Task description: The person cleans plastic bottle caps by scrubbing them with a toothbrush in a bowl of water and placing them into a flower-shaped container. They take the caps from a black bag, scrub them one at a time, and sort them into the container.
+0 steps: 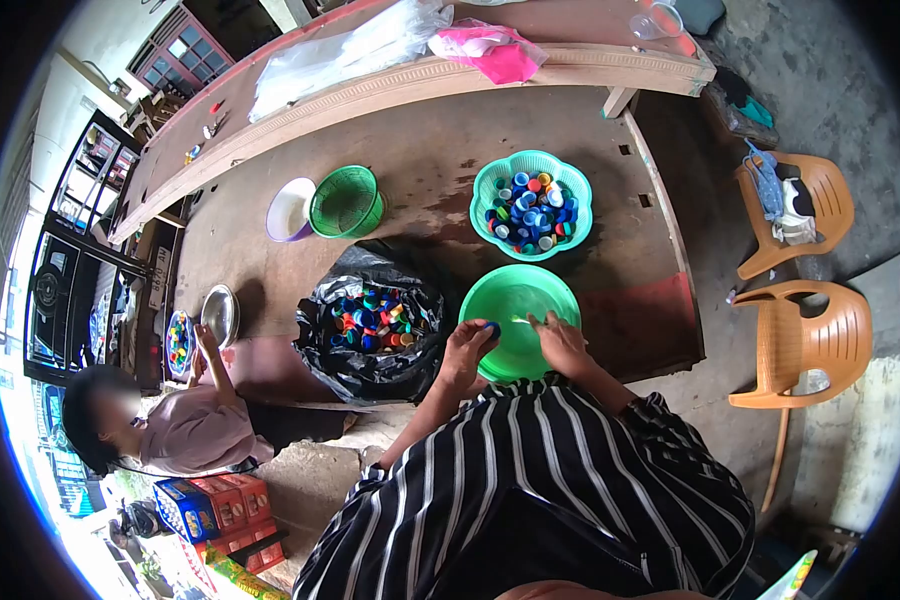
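My left hand [467,348] is closed around a blue bottle cap [491,329] at the left rim of a green basin [478,292]. Over the same basin's right side is my right hand [562,345], its fingers curled together; whatever they may hold is too small to make out. The basin seems to contain water. Left of it, a black plastic bag [315,335] lies wide with many coloured caps [375,325] inside. Beyond the basin stands a turquoise scalloped basket [483,180] holding more caps [530,212].
A green strainer basket [346,205] and a white-purple bowl [288,212] stand farther back. At left, another person [205,430] sits by a metal bowl [220,312] and a tray of caps [180,342]. A wooden bench [570,70] crosses behind; orange chairs [815,345] are right.
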Available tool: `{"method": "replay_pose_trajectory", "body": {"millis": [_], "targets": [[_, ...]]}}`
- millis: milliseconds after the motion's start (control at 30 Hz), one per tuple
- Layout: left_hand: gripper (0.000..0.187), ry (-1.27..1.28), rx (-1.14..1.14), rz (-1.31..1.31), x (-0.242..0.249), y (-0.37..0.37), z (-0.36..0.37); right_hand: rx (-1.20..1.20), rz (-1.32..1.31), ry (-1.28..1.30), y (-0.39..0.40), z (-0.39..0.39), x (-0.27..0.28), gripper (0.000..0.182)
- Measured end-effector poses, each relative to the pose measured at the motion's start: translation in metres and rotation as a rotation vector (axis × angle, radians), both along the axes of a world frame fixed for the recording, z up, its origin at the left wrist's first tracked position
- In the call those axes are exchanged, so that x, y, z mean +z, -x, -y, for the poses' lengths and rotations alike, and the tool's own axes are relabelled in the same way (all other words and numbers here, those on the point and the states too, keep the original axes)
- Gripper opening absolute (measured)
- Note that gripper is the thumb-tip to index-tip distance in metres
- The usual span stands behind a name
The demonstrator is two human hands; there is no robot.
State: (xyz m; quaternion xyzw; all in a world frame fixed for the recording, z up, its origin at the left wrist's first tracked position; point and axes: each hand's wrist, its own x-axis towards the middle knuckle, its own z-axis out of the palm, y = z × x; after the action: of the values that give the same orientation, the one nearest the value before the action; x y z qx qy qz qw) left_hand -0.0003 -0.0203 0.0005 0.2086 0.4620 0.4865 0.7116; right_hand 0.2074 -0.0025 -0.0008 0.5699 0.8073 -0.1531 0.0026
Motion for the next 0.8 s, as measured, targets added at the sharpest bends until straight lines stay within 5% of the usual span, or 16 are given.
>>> {"method": "replay_pose_trajectory", "body": {"millis": [133, 200, 300, 433, 600, 700, 800], "targets": [[0.018, -0.059, 0.067, 0.107, -0.006, 0.002, -0.002, 0.082, -0.025, -0.012, -0.001, 0.004, 0.006, 0.053], [0.018, -0.052, 0.08, 0.121, -0.006, 0.004, -0.001, 0.008, -0.336, -0.104, 0.003, 0.012, 0.034, 0.055], [0.018, -0.064, 0.051, 0.181, -0.013, 0.005, -0.001, 0.155, -0.431, -0.065, 0.002, 0.017, 0.048, 0.058], [0.016, -0.062, 0.017, 0.114, -0.014, 0.0, -0.004, -0.06, -0.207, -0.016, -0.005, 0.012, 0.03, 0.059], [0.015, -0.105, 0.035, 0.191, -0.012, -0.001, -0.007, 0.067, -0.136, -0.109, -0.004, 0.005, 0.0, 0.057], [0.016, -0.123, 0.084, 0.211, -0.007, -0.003, -0.01, 0.081, -0.113, 0.057, -0.001, 0.006, 0.016, 0.057], [0.026, -0.067, 0.071, 0.285, -0.005, -0.003, -0.009, 0.002, -0.603, -0.09, 0.003, 0.013, 0.036, 0.055]]}}
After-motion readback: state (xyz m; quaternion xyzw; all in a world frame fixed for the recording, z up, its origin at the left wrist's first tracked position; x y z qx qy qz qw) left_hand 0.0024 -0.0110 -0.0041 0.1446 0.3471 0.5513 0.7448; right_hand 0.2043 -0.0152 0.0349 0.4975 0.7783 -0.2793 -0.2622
